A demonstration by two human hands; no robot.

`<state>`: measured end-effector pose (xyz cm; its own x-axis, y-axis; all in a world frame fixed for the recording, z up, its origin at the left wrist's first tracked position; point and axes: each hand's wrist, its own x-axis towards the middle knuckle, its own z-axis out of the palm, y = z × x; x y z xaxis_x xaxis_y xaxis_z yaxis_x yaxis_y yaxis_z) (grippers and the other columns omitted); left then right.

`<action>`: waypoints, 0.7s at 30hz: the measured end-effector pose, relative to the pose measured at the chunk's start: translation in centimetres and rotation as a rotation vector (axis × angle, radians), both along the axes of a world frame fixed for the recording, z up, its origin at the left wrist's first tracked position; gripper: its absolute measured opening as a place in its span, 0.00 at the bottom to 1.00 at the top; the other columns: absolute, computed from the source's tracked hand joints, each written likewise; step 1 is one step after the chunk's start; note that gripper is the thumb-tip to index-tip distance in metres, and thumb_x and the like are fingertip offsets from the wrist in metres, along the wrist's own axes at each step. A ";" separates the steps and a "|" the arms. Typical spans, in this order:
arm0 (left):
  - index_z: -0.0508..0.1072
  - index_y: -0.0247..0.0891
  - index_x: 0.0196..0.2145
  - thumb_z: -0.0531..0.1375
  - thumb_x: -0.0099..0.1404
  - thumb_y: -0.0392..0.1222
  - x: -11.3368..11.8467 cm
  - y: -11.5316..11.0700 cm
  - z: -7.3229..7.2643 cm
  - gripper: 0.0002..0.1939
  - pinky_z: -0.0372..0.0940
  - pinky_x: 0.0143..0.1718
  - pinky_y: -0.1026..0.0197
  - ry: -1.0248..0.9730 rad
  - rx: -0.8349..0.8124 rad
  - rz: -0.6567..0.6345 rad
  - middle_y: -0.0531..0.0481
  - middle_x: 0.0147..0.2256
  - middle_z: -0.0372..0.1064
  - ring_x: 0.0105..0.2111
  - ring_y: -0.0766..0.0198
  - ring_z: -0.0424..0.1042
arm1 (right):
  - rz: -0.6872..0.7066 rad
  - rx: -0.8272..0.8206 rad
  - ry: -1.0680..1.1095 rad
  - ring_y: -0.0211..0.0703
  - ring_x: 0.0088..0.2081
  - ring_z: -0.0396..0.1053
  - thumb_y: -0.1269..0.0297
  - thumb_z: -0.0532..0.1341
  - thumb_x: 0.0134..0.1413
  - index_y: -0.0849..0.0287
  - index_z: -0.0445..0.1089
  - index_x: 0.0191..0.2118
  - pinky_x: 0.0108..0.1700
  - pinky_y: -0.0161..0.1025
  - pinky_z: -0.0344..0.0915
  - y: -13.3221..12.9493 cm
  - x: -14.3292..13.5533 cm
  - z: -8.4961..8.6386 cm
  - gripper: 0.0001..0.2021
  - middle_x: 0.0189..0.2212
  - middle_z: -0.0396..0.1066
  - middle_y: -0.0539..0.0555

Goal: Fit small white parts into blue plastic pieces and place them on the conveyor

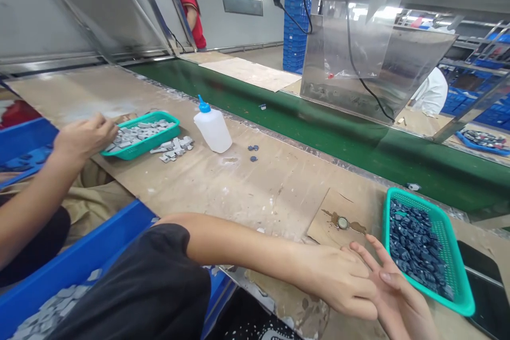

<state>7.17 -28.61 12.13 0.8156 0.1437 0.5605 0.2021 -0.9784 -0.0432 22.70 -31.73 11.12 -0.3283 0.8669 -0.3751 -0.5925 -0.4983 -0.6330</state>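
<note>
My left hand (338, 279) reaches across the front of the bench, back up, its fingers curled and pressed against my other hand; whatever it may hold is hidden. Beside it, my right hand (398, 292) is turned palm up with fingers spread, and nothing shows in it. Just behind both hands lies a cardboard piece (319, 228) with a brown liquid stain and a round metal cap (342, 222). To the right of my hands stands a green basket (458, 265) full of small dark parts.
A co-worker's hand (85, 135) touches a green basket (139, 150) of grey parts at left. A white bottle (214, 130) stands mid-bench, near small dark parts (253, 147). A green conveyor belt (274, 117) runs behind; a black phone (488, 297) lies right. Blue bins (119, 234) flank the bench.
</note>
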 end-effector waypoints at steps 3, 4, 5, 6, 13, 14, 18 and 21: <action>0.62 0.38 0.16 0.52 0.57 0.34 -0.3 0.0 0.0 0.13 0.54 0.20 0.67 0.058 -0.068 -0.065 0.54 0.17 0.59 0.20 0.71 0.60 | 0.037 0.005 0.017 0.56 0.48 0.64 0.64 0.65 0.42 0.51 0.67 0.45 0.49 0.55 0.62 -0.1 -0.2 -0.3 0.20 0.44 0.68 0.58; 0.62 0.38 0.15 0.53 0.56 0.34 -0.4 -0.1 0.0 0.13 0.55 0.20 0.67 0.069 -0.077 -0.085 0.54 0.18 0.59 0.20 0.71 0.60 | 0.052 0.004 0.022 0.56 0.48 0.63 0.64 0.65 0.42 0.51 0.68 0.45 0.50 0.56 0.61 -0.1 -0.2 -0.4 0.19 0.44 0.68 0.58; 0.62 0.38 0.15 0.53 0.56 0.34 -0.7 -0.2 -0.1 0.13 0.55 0.20 0.67 0.076 -0.080 -0.101 0.55 0.18 0.59 0.20 0.71 0.60 | 0.060 0.000 0.026 0.56 0.48 0.63 0.64 0.65 0.42 0.51 0.68 0.44 0.50 0.56 0.61 -0.1 -0.1 -0.6 0.19 0.44 0.68 0.58; 0.62 0.38 0.15 0.53 0.57 0.34 -0.9 -0.3 -0.1 0.14 0.56 0.21 0.67 0.083 -0.079 -0.117 0.55 0.18 0.60 0.19 0.71 0.60 | 0.068 -0.007 0.028 0.56 0.49 0.63 0.63 0.64 0.42 0.50 0.68 0.44 0.50 0.56 0.61 -0.2 -0.1 -0.8 0.19 0.44 0.68 0.57; 0.62 0.39 0.16 0.53 0.55 0.32 -1.9 -0.5 -0.6 0.12 0.57 0.25 0.65 -0.077 0.064 -0.080 0.56 0.19 0.60 0.20 0.70 0.59 | 0.092 -0.017 0.047 0.57 0.49 0.62 0.62 0.64 0.44 0.50 0.66 0.46 0.45 0.55 0.64 -0.1 0.2 -1.3 0.19 0.43 0.68 0.57; 0.62 0.39 0.17 0.54 0.55 0.32 -1.8 -0.5 -0.6 0.11 0.56 0.25 0.64 -0.109 0.083 -0.080 0.56 0.20 0.60 0.21 0.70 0.58 | 0.089 -0.009 0.045 0.56 0.48 0.62 0.62 0.63 0.44 0.50 0.66 0.46 0.44 0.54 0.65 0.0 0.1 -1.2 0.19 0.43 0.67 0.57; 0.60 0.38 0.17 0.54 0.54 0.32 -1.1 -0.4 -0.1 0.11 0.55 0.25 0.64 -0.154 0.110 -0.091 0.55 0.20 0.60 0.22 0.69 0.58 | 0.066 0.043 0.050 0.53 0.47 0.63 0.64 0.63 0.45 0.52 0.62 0.47 0.43 0.47 0.66 -0.4 -0.2 -0.5 0.20 0.43 0.66 0.57; 0.58 0.36 0.17 0.55 0.54 0.31 -1.0 -0.7 0.4 0.12 0.53 0.24 0.64 -0.110 0.079 -0.087 0.55 0.20 0.59 0.22 0.69 0.56 | 0.051 0.111 0.069 0.50 0.47 0.62 0.67 0.62 0.47 0.53 0.59 0.48 0.43 0.42 0.64 -0.9 -0.6 0.1 0.20 0.42 0.65 0.56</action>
